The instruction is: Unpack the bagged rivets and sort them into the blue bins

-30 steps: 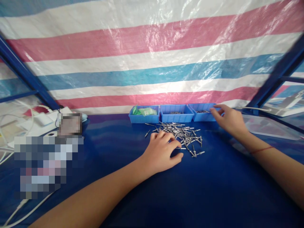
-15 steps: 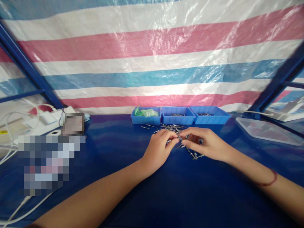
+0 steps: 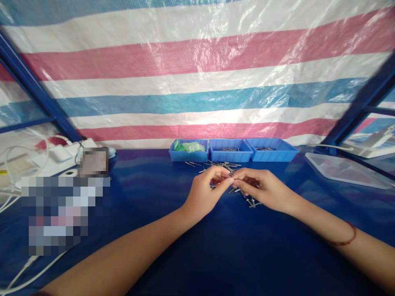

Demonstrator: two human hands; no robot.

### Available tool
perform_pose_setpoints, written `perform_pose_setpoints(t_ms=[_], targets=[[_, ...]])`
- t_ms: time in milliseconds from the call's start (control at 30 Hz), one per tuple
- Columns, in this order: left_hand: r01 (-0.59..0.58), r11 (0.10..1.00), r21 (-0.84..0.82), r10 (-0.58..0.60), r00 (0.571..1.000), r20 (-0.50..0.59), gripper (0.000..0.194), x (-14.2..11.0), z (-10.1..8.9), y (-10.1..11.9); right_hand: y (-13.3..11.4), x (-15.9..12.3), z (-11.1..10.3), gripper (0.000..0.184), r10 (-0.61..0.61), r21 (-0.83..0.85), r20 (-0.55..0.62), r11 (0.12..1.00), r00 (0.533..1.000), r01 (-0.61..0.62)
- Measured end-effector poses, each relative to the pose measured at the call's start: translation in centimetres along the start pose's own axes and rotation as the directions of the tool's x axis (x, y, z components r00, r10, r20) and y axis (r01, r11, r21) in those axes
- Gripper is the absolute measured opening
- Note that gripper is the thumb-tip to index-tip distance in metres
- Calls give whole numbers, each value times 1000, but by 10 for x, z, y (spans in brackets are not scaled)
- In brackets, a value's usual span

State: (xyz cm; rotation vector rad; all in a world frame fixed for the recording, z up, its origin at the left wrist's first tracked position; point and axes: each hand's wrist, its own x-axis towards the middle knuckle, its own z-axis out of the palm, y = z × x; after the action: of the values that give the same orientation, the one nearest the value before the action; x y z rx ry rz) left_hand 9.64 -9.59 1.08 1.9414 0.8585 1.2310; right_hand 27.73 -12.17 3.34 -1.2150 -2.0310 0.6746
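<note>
A loose pile of small metal rivets [image 3: 243,196] lies on the blue table cover [image 3: 216,246], mostly hidden behind my hands. My left hand [image 3: 205,193] and my right hand [image 3: 265,190] hover just above the pile, fingertips meeting in a pinch at the middle. Both pinches close on something small that I cannot make out. Behind the pile stands a row of three blue bins: the left bin [image 3: 188,150] holds green and clear bits, the middle bin [image 3: 230,150] and the right bin [image 3: 271,149] hold a few rivets.
A striped plastic sheet [image 3: 197,74] closes off the back. A clear plastic lid [image 3: 345,169] lies at the right. White cables and power strips [image 3: 58,154] sit at the left, beside a blurred-out patch. Blue frame posts rise at both sides.
My right hand has come back from the right bin to the pile and met my left hand. Both hands have since lifted slightly, fingertips together.
</note>
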Motion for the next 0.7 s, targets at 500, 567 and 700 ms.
perform_pose_setpoints(t_ms=[500,567,700], targets=[[-47,999,17,47,999,-25,8,0,-2,1,-5,-4,1,18,-136,-169,-178,980,975,106],[-41,999,6,41,999,-26,9,1,-3,-1,-7,-6,0,14,-209,-242,-229,958,951,152],[-39,998,-40,39,999,0,9,1,-1,-4,-12,-9,-2,9,-402,-367,-242,880,883,300]])
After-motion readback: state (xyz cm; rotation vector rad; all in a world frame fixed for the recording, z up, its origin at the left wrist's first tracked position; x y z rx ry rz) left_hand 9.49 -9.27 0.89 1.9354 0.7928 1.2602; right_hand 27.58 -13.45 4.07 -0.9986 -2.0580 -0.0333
